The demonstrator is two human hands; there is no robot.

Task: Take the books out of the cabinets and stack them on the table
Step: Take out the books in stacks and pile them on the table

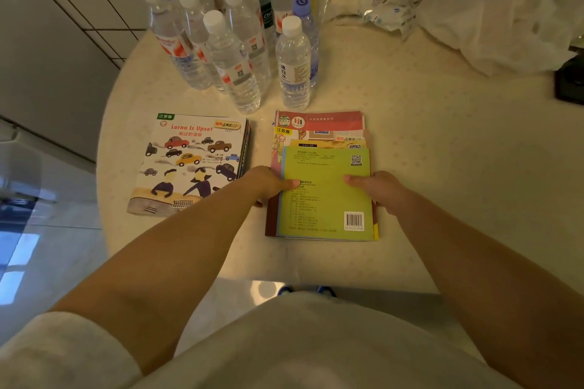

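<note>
Round cream table, pale floor visible at 9 o'clock, cabinet fronts with dark seams at 11.

Water bottles crowd the far side, 11 to 12 o'clock. White plastic bag and crumpled packaging at 1 to 2 o'clock.

Two book piles. Left pile, about 9 o'clock from the right one, topped by a picture book with cars on its cover; thin spines show beneath its right edge. Right pile is fanned: red, yellow and orange covers step out toward 12 o'clock from under a green book.

Left hand grips the pile's left edge, thumb laid over the green cover. Right hand grips the right edge the same way. Hands apart, the pile between them. Fingers under the edges are hidden.

Risks, as judged:
- Pile is uneven; lifting or squaring it from the sides could let the lower thin books slide out toward 12 o'clock.
- Pushing forward could knock the nearest bottle, which stands close to the red cover's far edge.
- Covers look glossy; the grip may slip.
</note>
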